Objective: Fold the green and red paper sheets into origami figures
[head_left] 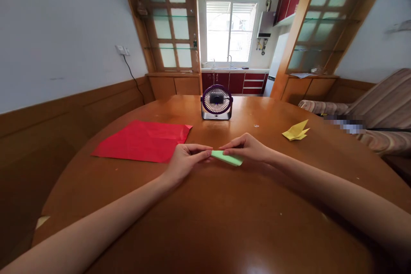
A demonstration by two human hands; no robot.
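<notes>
Holding a small folded green paper [226, 158] between them, both hands sit low over the round wooden table [205, 222]. The left hand [184, 160] pinches its left end with closed fingers, and the right hand [248, 147] presses fingertips flat on its top right part. The paper's long side runs left to right (tipped a little down toward the right). Both hands touch it, so neither is nearer.

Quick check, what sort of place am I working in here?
Most likely a home dining room: a round wooden table, a kitchen with red cabinets and a sink behind, a striped sofa at right.
</notes>
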